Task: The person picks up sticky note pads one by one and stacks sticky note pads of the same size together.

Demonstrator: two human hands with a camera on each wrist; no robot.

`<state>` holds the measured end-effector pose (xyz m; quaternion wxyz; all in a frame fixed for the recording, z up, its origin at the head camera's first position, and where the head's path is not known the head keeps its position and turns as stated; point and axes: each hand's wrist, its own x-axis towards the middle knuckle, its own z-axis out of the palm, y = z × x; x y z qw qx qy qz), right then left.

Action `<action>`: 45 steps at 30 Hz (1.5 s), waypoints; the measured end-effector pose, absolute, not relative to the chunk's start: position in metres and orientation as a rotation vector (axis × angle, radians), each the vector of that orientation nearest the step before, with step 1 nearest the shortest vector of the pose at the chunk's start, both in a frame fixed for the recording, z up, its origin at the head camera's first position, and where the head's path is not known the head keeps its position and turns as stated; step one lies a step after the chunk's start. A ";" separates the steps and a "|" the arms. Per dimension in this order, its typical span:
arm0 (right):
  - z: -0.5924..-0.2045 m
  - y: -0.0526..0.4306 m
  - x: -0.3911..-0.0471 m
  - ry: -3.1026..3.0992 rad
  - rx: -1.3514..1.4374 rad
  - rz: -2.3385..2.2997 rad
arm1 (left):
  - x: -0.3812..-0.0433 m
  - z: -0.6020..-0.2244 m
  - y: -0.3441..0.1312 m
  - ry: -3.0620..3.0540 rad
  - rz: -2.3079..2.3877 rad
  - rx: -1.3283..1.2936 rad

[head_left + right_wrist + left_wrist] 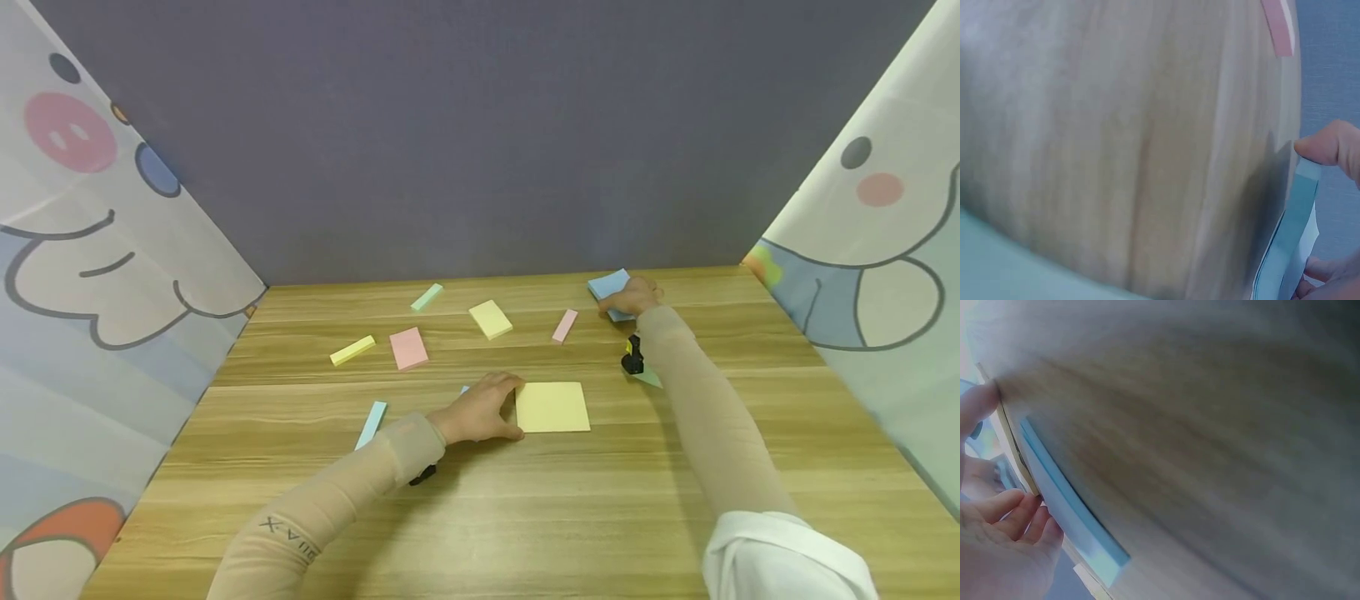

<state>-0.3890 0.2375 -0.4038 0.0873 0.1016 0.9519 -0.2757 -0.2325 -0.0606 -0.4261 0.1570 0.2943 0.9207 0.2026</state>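
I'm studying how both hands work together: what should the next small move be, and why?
Probably bring the blue pad toward the large yellow pad: the right hand grips the blue one, while the left hand holds the yellow one by its left side.

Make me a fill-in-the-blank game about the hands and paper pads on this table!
1. The right hand holds a pad coloured ____.
2. The left hand grips a wide pad coloured ____.
3. In the head view, the strip nearest the right hand is coloured ____.
4. In the head view, the pink pad lies to the ____ of the yellow strip.

Missing words: blue; yellow; pink; right.
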 end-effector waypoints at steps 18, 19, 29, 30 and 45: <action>-0.393 0.235 -0.380 2.854 0.260 -0.897 | -0.231 -0.425 -0.061 2.624 0.596 0.847; -0.393 0.235 -0.380 2.859 0.255 -0.891 | -0.231 -0.425 -0.061 2.621 0.601 0.845; -0.394 0.239 -0.375 2.851 0.207 -0.876 | -0.231 -0.424 -0.061 2.626 0.586 0.839; -0.394 0.239 -0.375 2.850 0.201 -0.874 | -0.231 -0.424 -0.061 2.624 0.585 0.838; -0.387 0.238 -0.367 2.864 0.161 -0.874 | -0.234 -0.427 -0.063 2.613 0.602 0.878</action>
